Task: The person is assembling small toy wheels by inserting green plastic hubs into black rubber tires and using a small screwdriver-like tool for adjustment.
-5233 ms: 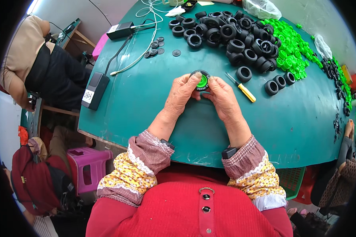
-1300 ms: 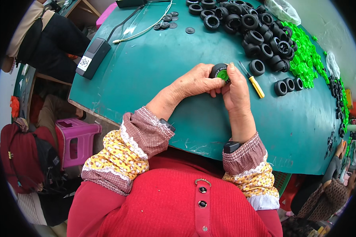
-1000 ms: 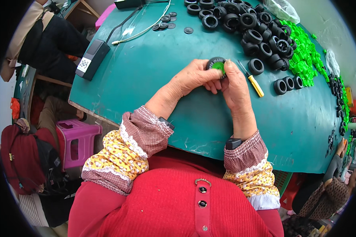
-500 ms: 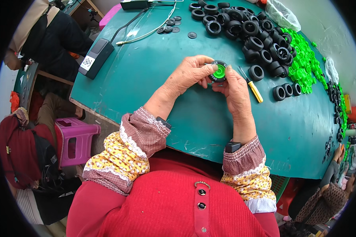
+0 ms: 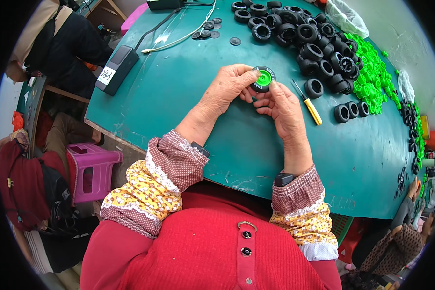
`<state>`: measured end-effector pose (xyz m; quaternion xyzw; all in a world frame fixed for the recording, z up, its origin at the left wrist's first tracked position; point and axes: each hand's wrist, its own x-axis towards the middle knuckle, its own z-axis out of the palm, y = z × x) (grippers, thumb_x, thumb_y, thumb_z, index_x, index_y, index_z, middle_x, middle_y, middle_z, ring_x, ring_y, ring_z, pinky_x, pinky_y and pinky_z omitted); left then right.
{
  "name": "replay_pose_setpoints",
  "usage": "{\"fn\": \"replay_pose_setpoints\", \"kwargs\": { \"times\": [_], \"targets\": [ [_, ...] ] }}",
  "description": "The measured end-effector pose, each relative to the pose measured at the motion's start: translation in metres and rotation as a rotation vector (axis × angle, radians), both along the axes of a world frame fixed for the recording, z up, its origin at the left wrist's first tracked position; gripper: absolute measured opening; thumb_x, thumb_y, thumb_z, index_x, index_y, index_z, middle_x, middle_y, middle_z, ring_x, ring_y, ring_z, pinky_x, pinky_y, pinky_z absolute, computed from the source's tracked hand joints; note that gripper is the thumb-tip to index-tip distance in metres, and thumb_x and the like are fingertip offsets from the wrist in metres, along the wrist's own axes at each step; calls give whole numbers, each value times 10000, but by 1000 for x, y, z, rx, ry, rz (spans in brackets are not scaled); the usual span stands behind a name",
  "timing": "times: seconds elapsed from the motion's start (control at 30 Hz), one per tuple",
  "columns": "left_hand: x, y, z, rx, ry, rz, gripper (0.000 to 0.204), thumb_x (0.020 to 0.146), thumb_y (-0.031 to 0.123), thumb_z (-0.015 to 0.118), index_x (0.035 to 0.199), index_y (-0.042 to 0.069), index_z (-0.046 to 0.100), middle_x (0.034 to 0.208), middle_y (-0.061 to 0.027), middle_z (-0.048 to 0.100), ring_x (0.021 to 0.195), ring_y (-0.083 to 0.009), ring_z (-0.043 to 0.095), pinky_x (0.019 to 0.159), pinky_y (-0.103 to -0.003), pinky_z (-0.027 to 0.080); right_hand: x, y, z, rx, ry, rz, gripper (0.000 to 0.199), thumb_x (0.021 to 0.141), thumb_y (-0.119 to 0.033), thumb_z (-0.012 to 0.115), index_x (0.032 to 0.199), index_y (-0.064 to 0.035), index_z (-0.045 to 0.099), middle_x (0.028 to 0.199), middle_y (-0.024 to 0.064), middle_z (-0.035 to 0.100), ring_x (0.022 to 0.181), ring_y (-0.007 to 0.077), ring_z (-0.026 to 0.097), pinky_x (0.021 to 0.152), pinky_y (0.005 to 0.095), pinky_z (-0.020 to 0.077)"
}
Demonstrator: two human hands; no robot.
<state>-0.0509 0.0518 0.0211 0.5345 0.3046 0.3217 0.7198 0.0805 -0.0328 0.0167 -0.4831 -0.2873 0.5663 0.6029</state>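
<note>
Between my two hands is a small toy wheel (image 5: 265, 79), a black tyre with a bright green hub inside it. My left hand (image 5: 231, 86) grips its left side, thumb on the front face. At the lower right edge, my right hand (image 5: 281, 105) pinches the tyre between thumb and fingers. The wheel is held just above the green tabletop (image 5: 237, 140), its face turned up toward me. A screwdriver (image 5: 310, 107) with a yellow handle lies to the right of my right hand. Close by it is one loose black tyre (image 5: 314, 88).
Black tyres (image 5: 307, 34) are heaped at the far right, beside a pile of green hubs (image 5: 372, 77). Three tyres (image 5: 352, 111) stand in a row. Dark discs (image 5: 207, 29), a cable (image 5: 176, 43) and a black box (image 5: 117, 70) lie farther left. A pink stool (image 5: 93, 171) stands left.
The wheel has turned in my fingers and shifted slightly up and left. My right thumb has slid from its upper right side to its lower right edge.
</note>
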Motion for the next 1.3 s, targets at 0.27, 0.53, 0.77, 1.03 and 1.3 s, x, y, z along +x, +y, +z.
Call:
{"fn": "replay_pose_setpoints", "kwargs": {
  "times": [0.27, 0.53, 0.77, 1.03, 1.3],
  "targets": [
    [-1, 5, -7, 106, 152, -185, 328, 779, 303, 625, 871, -5, 558, 709, -50, 583, 534, -82, 549, 489, -164, 426, 2, 0, -1, 44, -186, -141, 296, 855, -277, 536, 975, -8, 564, 768, 29, 585, 638, 81, 538, 560, 193, 434],
    [2, -1, -5, 79, 76, -210, 323, 807, 335, 595, 850, 16, 562, 710, -35, 567, 515, -88, 532, 454, -174, 421, 2, 1, -5, 106, -242, -55, 352, 855, -291, 540, 1033, 12, 536, 804, 26, 571, 624, 70, 518, 562, 189, 425],
    [12, -7, -10, 251, 131, 31, 292, 849, 287, 543, 849, -3, 575, 673, -32, 559, 501, -61, 491, 429, -178, 407, -8, 2, -10, 53, -304, -114, 315, 882, -274, 493, 1052, -11, 525, 823, 33, 592, 670, 83, 561, 583, 185, 448],
    [-1, -2, 6, 53, 235, -377, 349, 745, 355, 628, 808, 14, 582, 633, -48, 566, 489, -80, 518, 445, -171, 413, -3, -2, -2, 73, -384, -104, 331, 914, -316, 399, 908, -27, 561, 728, 6, 540, 567, 61, 484, 499, 173, 407],
    [6, -10, 2, 74, 93, -240, 356, 803, 383, 565, 776, 28, 582, 626, -33, 568, 488, -72, 513, 438, -172, 412, -11, -2, -3, 115, -279, -162, 352, 911, -353, 401, 885, -30, 540, 662, -9, 506, 527, 48, 450, 452, 177, 379]
  ]
}}
